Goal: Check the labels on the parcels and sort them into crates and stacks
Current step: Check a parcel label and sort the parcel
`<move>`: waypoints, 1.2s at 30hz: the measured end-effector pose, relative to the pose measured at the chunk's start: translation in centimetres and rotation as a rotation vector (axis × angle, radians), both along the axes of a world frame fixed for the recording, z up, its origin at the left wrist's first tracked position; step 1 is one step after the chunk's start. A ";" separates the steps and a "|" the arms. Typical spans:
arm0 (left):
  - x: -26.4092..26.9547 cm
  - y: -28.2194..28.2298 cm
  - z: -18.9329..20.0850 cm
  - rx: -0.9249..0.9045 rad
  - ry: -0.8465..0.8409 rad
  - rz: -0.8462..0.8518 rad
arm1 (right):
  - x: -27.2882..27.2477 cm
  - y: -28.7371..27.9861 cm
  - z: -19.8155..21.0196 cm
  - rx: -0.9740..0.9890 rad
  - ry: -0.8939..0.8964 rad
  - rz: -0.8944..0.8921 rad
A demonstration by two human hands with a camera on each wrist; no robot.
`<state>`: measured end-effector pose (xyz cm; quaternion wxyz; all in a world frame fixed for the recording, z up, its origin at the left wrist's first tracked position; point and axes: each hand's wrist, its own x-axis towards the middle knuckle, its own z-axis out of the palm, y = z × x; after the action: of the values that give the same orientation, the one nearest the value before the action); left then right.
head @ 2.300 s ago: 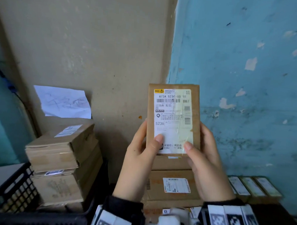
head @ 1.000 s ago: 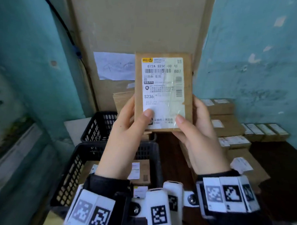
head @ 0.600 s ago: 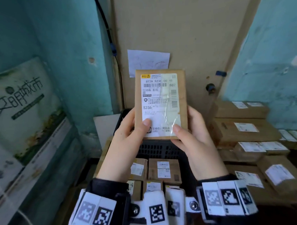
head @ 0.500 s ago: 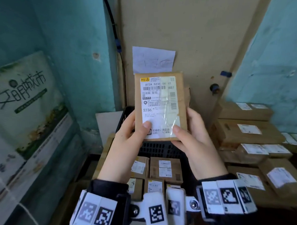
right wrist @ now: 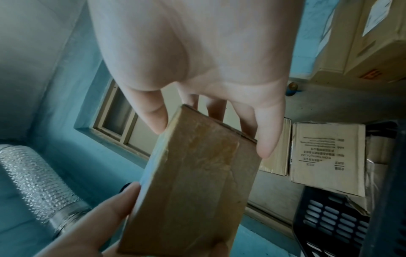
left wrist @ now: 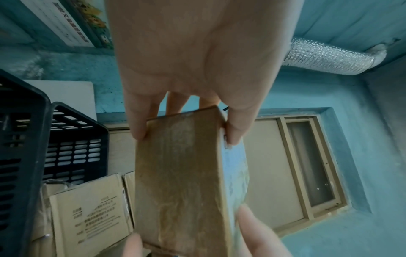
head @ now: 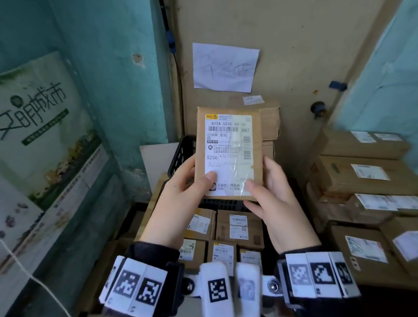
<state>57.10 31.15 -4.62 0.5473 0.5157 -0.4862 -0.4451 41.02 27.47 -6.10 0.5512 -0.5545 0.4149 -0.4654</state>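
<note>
Both hands, left hand [head: 186, 189] & right hand [head: 271, 197], grip parcel [head: 228, 154] upright, frame centre, probably to read its label [head: 227, 144].

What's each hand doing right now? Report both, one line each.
Left hand: grips the parcel at its lower left edge, thumb on the label.
Right hand: grips the same parcel at its lower right edge, thumb on the label.

Small brown parcel [head: 228, 154] held up by left hand [head: 179, 200] and right hand [head: 276, 204], label facing up, black crate [head: 183, 152] behind parcel, more boxes [head: 238, 228] below parcel
</note>
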 end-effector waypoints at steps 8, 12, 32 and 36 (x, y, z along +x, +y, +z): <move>-2.4 -3.0 -2.9 0.140 -0.048 0.036 | -3.4 -2.2 -1.4 0.155 0.040 -0.081; -3.9 -4.0 -5.3 0.237 -0.114 -0.003 | -4.7 -2.9 -4.1 0.255 0.152 -0.154; -10.0 -7.2 -23.2 0.906 -0.314 -0.243 | -9.7 -3.8 -20.5 0.894 0.561 -0.118; -9.9 -8.9 -25.0 0.875 -0.482 -0.353 | -9.9 -5.3 -20.1 0.954 0.643 -0.066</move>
<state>47.16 22.25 -29.58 0.0702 0.6938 -0.4464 -0.5607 31.12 22.18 -26.24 0.5718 -0.3451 0.7425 -0.0519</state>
